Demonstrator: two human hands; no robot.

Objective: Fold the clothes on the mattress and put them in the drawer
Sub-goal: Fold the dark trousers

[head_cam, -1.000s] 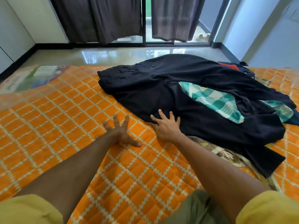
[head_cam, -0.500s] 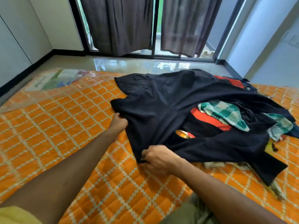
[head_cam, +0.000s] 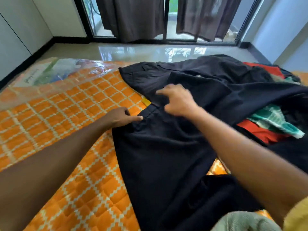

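Black trousers (head_cam: 158,155) lie spread on the orange quilted mattress (head_cam: 66,124), reaching from the middle down to my knees. My left hand (head_cam: 119,117) grips their waistband edge at the left, fingers curled and thumb on the cloth. Blurred by motion, my right hand (head_cam: 176,100) hovers just over the waistband with fingers loosely spread, holding nothing. Behind it lies another black garment (head_cam: 225,80). To the right, a red cloth (head_cam: 260,132) and a green-and-white checked cloth (head_cam: 275,121) show in the pile. No drawer is in view.
Clear plastic wrap (head_cam: 50,72) covers the mattress's far left corner. Beyond it are glossy floor tiles (head_cam: 150,50), dark curtains (head_cam: 136,17) over a sliding glass door, and white cupboard fronts (head_cam: 16,35) on the left.
Both hands pulled the black trousers off the pile towards me and to the left. My right hand has let go and lifted; my left hand still holds the edge.
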